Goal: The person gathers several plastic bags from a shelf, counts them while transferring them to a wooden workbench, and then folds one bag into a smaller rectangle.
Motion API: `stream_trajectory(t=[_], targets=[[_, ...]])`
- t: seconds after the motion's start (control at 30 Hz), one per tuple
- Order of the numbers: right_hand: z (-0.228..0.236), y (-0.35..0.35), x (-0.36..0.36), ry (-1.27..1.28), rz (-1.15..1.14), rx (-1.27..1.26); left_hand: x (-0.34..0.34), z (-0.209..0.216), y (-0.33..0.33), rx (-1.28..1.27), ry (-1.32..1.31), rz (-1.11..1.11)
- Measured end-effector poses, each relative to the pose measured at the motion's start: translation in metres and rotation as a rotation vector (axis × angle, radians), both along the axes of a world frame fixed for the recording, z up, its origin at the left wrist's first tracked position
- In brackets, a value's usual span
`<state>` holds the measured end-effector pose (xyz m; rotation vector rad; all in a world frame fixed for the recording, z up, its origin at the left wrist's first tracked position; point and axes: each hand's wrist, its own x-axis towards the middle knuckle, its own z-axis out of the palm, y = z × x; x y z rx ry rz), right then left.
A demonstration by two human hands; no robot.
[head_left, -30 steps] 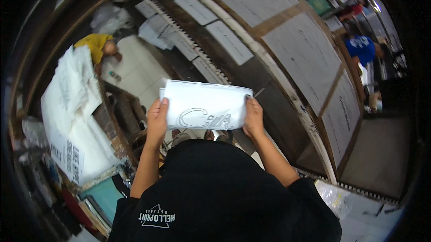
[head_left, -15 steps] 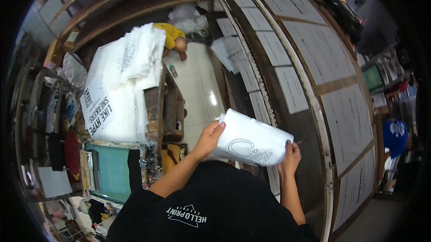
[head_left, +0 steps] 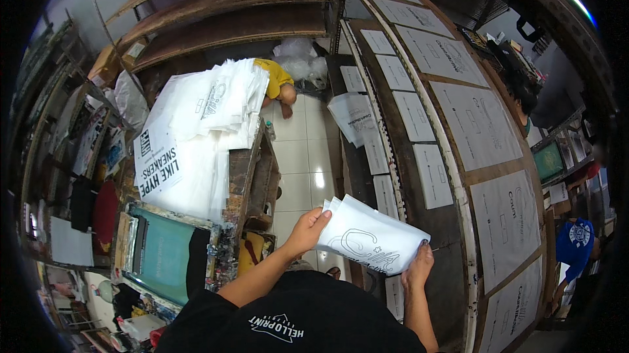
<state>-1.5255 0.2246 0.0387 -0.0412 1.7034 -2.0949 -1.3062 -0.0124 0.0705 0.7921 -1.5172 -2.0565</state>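
Observation:
In front of my body I hold a small stack of white printed sheets [head_left: 370, 235], curved between both hands, with black outline lettering on the lower side. My left hand [head_left: 309, 230] grips its left edge, thumb on top, where several corners fan apart. Closed on the right end is my right hand [head_left: 418, 266], its thumb pressing on the upper face. The stack is off any surface, above the gap between the left table and the right-hand rack. My other fingers are partly hidden beneath it.
At left, a heap of white printed sheets [head_left: 183, 169] covers a table, with a green printing screen [head_left: 164, 254] nearer me. Printed sheets lie along the rack boards [head_left: 452, 225] at right. One person in yellow [head_left: 278, 81] crouches beyond the table; another wears blue [head_left: 576, 241].
My view has tilted upward, so the surroundings sit lower. The held stack has turned slightly, showing more of its print, and its left corners are fanned wider. Both hands keep their grip.

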Motion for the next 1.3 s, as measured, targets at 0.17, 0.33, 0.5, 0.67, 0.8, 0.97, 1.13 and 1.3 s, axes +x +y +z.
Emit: stream_trajectory(t=[0.17,0.33,0.5,0.67,0.8,0.97,1.13,1.3], targets=[[0.014,-0.005,0.003,0.03,-0.127,-0.025,0.002,0.003,0.0,-0.143,-0.133,-0.034],[-0.003,0.028,-0.032,-0.072,-0.156,0.041,-0.002,0.042,0.005,-0.15,-0.009,0.118],[-0.019,0.083,-0.1,-0.169,-0.46,0.065,0.006,0.033,-0.004,-0.184,-0.059,0.203],[-0.061,0.147,-0.189,-0.019,-0.582,0.151,0.004,0.026,0.007,-0.236,-0.173,0.257],[-0.098,0.185,-0.237,0.063,-0.604,0.24,0.006,0.0,0.03,-0.137,-0.248,0.23],[-0.142,0.23,-0.277,0.136,-0.603,0.374,-0.009,-0.02,0.053,-0.026,-0.347,0.207],[-0.158,0.278,-0.292,0.185,-0.545,0.477,0.004,-0.066,0.061,-0.046,-0.391,0.106],[-0.148,0.298,-0.313,0.306,-0.515,0.693,0.004,-0.078,0.062,-0.035,-0.423,0.089]])
